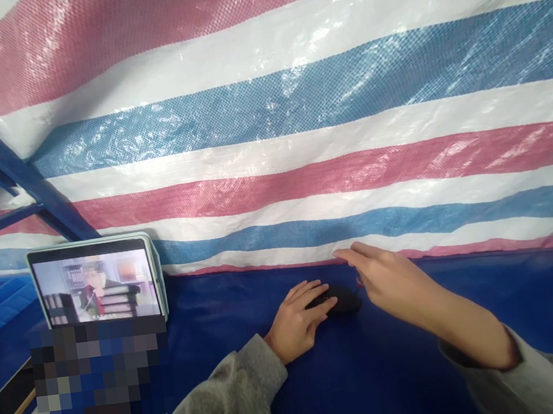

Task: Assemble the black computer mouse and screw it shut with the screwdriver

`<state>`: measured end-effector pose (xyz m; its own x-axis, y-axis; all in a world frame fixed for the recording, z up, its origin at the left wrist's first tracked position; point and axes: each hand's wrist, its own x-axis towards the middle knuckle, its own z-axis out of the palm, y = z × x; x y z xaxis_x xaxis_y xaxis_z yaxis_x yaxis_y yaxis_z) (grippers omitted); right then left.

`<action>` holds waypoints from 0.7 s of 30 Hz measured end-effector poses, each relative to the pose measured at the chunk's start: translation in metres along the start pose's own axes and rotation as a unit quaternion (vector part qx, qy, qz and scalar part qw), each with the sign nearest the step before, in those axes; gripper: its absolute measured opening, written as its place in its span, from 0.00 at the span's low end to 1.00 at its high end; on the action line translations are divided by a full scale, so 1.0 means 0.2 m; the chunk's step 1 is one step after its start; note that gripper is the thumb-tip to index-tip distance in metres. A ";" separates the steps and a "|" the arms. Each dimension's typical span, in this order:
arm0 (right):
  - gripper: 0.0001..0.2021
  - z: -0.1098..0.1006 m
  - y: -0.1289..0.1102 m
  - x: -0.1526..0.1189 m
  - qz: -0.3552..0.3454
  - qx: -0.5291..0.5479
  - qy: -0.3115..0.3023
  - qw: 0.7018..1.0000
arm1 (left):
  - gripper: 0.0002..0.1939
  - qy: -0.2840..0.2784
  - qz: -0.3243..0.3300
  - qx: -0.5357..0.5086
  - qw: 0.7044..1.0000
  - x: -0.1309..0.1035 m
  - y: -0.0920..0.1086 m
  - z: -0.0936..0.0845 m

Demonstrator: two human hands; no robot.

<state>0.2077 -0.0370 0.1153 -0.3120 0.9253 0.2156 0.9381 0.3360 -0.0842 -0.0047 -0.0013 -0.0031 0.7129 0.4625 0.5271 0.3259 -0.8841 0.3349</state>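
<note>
Head view. The person's left hand [297, 318] lies palm down on the blue-covered bench [377, 369], fingers loosely spread, their tips resting on the near left edge of a small black object [341, 298]; the hand presses rather than grips, apparently to steady the object. The right hand [391, 280] hangs just above and to the right of the object, fingers extended and open, with the index finger pointing left toward the striped tarpaulin [297, 130]; it holds nothing that can be made out. A small red detail shows between this hand and the object; what it is cannot be told. The object sits on the bench near its far edge, where the tarpaulin hangs down as a backdrop. At left a tablet [97, 286] stands propped upright in its case, screen facing the person and showing a video picture, evidently placed for viewing during work. A blue metal frame [10, 172] rises behind it.
</note>
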 end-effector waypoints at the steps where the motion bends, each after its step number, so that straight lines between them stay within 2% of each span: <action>1: 0.27 0.00 0.00 0.00 0.000 -0.002 -0.003 1.000 | 0.20 -0.001 0.001 0.002 1.000 0.00 0.00 0.00; 8: 0.20 0.01 0.00 0.01 0.004 -0.001 0.002 1.000 | 0.20 -0.005 -0.002 0.003 1.000 0.00 0.00 0.00; 13: 0.24 -0.01 0.00 0.00 0.002 0.009 -0.003 1.000 | 0.20 -0.004 -0.005 0.000 1.000 -0.01 -0.01 0.01; 18: 0.18 0.00 0.00 0.00 0.014 0.030 0.011 0.999 | 0.21 -0.006 -0.006 -0.005 1.000 -0.01 -0.01 0.01; 21: 0.19 0.00 0.00 0.00 0.001 0.011 -0.002 1.000 | 0.20 0.000 -0.006 -0.008 1.000 0.00 0.00 0.00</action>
<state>0.2072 -0.0370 0.1152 -0.3114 0.9263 0.2122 0.9351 0.3384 -0.1050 -0.0052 -0.0008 -0.0035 0.7097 0.4725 0.5225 0.3237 -0.8775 0.3538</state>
